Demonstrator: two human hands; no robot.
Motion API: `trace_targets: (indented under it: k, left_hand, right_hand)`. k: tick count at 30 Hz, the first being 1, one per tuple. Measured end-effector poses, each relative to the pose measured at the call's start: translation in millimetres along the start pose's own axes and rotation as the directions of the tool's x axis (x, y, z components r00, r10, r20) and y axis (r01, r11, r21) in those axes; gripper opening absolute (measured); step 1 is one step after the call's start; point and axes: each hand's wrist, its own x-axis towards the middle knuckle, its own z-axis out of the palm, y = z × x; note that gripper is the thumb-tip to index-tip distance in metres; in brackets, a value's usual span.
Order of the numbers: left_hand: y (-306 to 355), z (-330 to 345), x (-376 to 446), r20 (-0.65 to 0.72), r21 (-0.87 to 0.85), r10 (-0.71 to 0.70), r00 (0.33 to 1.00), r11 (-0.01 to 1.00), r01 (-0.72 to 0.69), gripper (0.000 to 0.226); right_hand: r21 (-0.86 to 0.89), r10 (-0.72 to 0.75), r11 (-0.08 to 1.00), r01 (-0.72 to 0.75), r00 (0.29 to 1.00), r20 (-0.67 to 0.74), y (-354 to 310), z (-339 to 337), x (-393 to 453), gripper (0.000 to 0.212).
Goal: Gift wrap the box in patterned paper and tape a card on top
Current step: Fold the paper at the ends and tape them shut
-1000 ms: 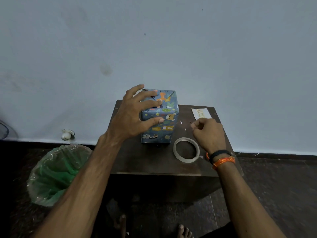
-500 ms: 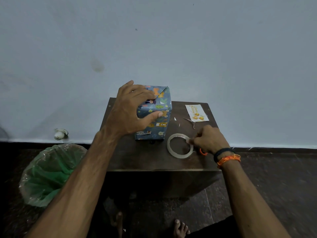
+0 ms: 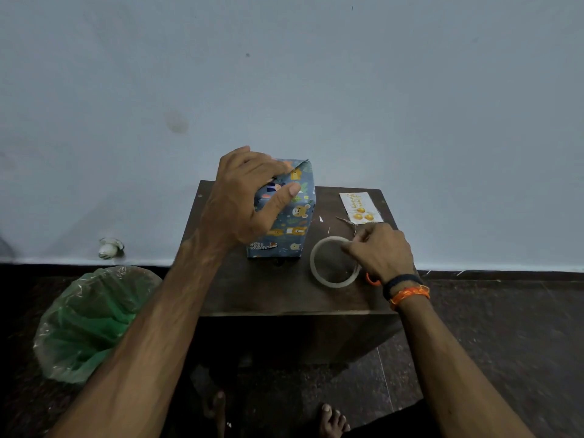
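A box [image 3: 289, 229] wrapped in blue paper with animal prints stands upright on the small dark table [image 3: 268, 292]. My left hand [image 3: 245, 200] grips its top, fingers over the folded flaps and thumb on the near face. A clear tape roll [image 3: 319, 270] lies flat to the right of the box. My right hand [image 3: 380, 252] pinches the roll's far right rim. A white card [image 3: 360, 207] with yellow balls lies at the table's back right corner. Small scissors lie partly under my right hand, the blades [image 3: 346, 221] and an orange handle [image 3: 372, 279] showing.
A bin lined with a green plastic bag [image 3: 91, 320] stands on the dark floor left of the table. A small white object [image 3: 110, 247] lies by the wall's base. The pale wall rises right behind the table. Bare feet [image 3: 333, 420] show below the table's front edge.
My right hand moved from the table's back right down onto the tape roll and took hold of its rim, uncovering the card. My left hand curled tighter over the box top.
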Motion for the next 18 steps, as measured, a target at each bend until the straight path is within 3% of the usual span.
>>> trace_targets:
  k: [4, 8, 12, 15, 18]
  left_hand:
    - [4, -1, 3, -0.023, 0.030, 0.019, 1.000, 0.999, -0.019, 0.047]
    - [23, 3, 5, -0.070, 0.080, 0.098, 0.993, 0.992, -0.093, 0.041]
    - [52, 19, 0, -0.060, 0.037, 0.180, 0.982, 0.983, -0.178, 0.028]
    - [66, 30, -6, 0.043, -0.080, 0.225, 0.973, 0.972, -0.221, 0.024]
    - [68, 38, -12, 0.172, -0.121, 0.185, 0.968, 0.979, -0.165, 0.029]
  right_hand:
    - [0.312, 0.014, 0.950, -0.005, 1.000, -0.026, -1, -4, -4, 0.011]
    - [0.517, 0.109, 0.848, -0.115, 0.993, 0.043, -2, 1, -4, 0.009]
    - [0.759, 0.120, 0.582, -0.292, 0.954, 0.275, -6, -5, -6, 0.015]
    - [0.751, 0.109, 0.508, -0.422, 0.896, 0.431, -5, -11, -6, 0.025]
    - [0.760, 0.062, 0.433, -0.484, 0.858, 0.510, -2, -14, -2, 0.042]
